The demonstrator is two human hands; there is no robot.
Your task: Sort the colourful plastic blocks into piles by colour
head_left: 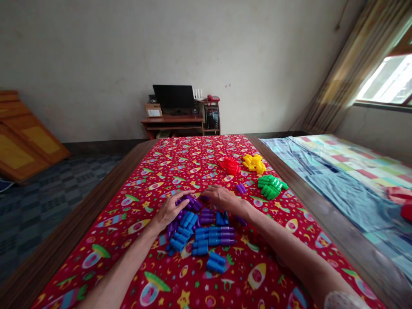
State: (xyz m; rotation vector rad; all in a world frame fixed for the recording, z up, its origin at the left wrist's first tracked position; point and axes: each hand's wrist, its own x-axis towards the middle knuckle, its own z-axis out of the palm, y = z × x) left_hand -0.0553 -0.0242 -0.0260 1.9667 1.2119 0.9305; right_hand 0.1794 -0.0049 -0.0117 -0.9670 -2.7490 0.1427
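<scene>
My left hand (172,209) rests against the far left side of a pile of purple building blocks (194,203), its thumb and fingers apart with purple showing between them. Across from it, my right hand (222,198) is bent palm down. Its fingertips are closed on a purple block (205,197), mostly covered by the fingers. Blue building blocks (179,238) lie on the near side of the pile. Closer to me, more blue blocks (202,234) sit beside a purple group (227,235). A single blue piece (216,262) lies nearest me.
Red blocks (230,165), yellow blocks (254,163) and green blocks (272,186) form separate heaps at the right. One purple block (241,189) lies apart beyond my right wrist. A red patterned cloth (183,283) covers the table; a bed (347,171) stands to the right.
</scene>
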